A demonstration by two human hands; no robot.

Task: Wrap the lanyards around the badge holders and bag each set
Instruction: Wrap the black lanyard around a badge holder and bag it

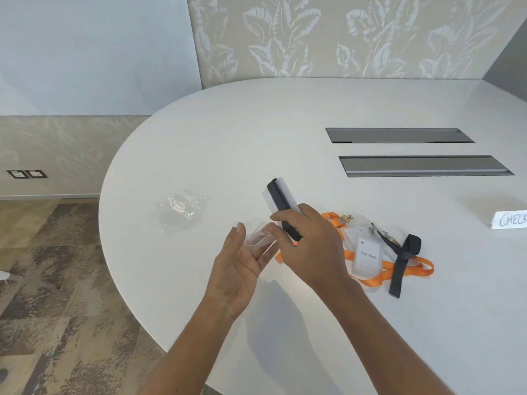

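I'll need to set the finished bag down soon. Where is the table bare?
Bare: the table beyond the clear bags, left of the grey slots, and the near edge below the arms. Crowded: right of the right hand, where lanyards and badge lie.

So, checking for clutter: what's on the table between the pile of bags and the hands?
Nothing: head view shows bare table between the bags and the hands.
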